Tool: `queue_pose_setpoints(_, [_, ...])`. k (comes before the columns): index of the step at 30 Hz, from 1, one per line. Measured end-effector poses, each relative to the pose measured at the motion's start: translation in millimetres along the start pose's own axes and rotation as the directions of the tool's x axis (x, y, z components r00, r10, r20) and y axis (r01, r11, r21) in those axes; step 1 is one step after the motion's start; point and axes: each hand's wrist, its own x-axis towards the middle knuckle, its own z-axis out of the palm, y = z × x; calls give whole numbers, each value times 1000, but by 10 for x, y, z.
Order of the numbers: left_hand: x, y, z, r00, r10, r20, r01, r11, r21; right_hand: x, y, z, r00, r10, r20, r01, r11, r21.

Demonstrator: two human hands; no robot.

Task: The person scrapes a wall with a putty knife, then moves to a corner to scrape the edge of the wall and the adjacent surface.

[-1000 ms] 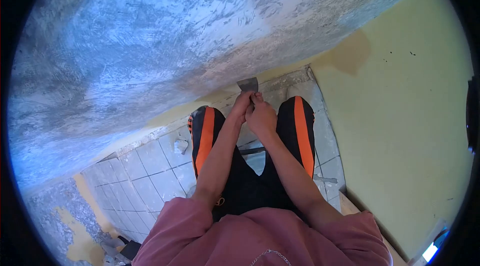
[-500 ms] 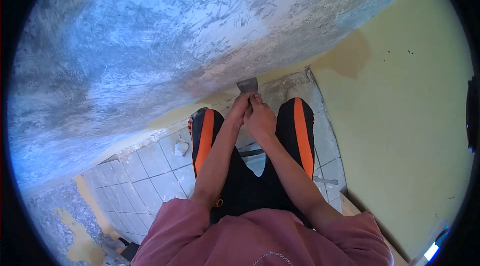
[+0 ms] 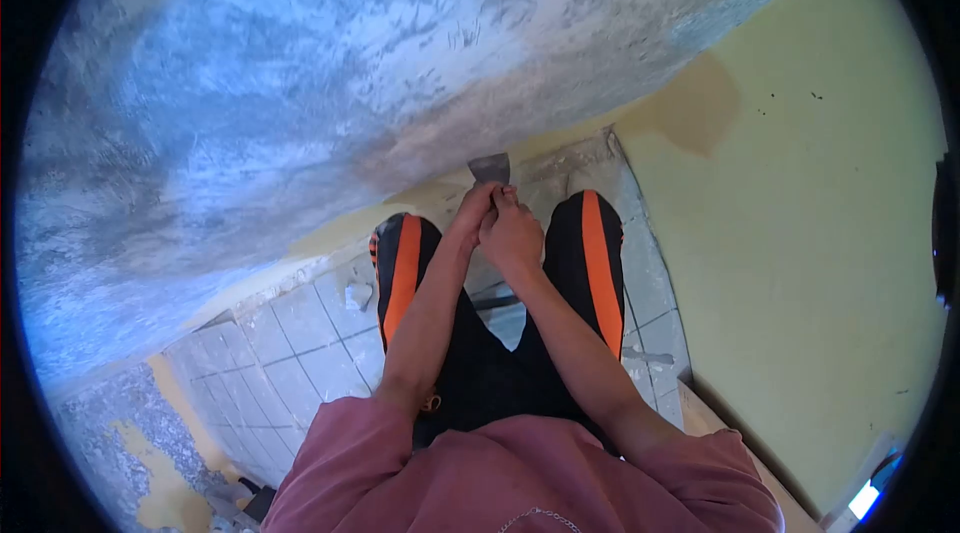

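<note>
A scraper (image 3: 490, 169) with a wide grey metal blade points up toward the foot of the scraped wall (image 3: 340, 63). My left hand (image 3: 475, 212) is wrapped round its handle. Pressed against it from the right, my right hand (image 3: 514, 236) also grips the handle, which the fingers mostly hide. Both hands are between my knees, just above the tiled floor. The blade is at or very near the yellowish strip low on the wall; contact cannot be made out.
Pale floor tiles (image 3: 301, 380) carry dust and a small light chunk (image 3: 358, 296) left of my knees. A yellow-green wall (image 3: 800, 233) rises on the right. Dark objects (image 3: 258, 503) lie at the lower left, and a bright device (image 3: 866, 498) is at the lower right.
The whole view has shifted slightly, so hands, scraper and knees appear a little further left and up. Both hands keep their hold on the scraper.
</note>
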Motion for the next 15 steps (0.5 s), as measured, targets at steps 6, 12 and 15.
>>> queue_pose_setpoints(6, [117, -39, -135, 999, 0, 43, 2, 1000, -30, -12, -16, 9, 999, 16, 33, -16, 1000, 1])
queue_pose_setpoints(12, [-21, -55, -3, 1000, -1, 13, 2, 998, -64, -91, -77, -183, 993, 74, 90, -76, 997, 23])
queue_pose_setpoints(15, [-59, -80, -65, 1000, -17, -18, 16, 999, -28, -67, -26, -28, 996, 70, 55, -72, 997, 38])
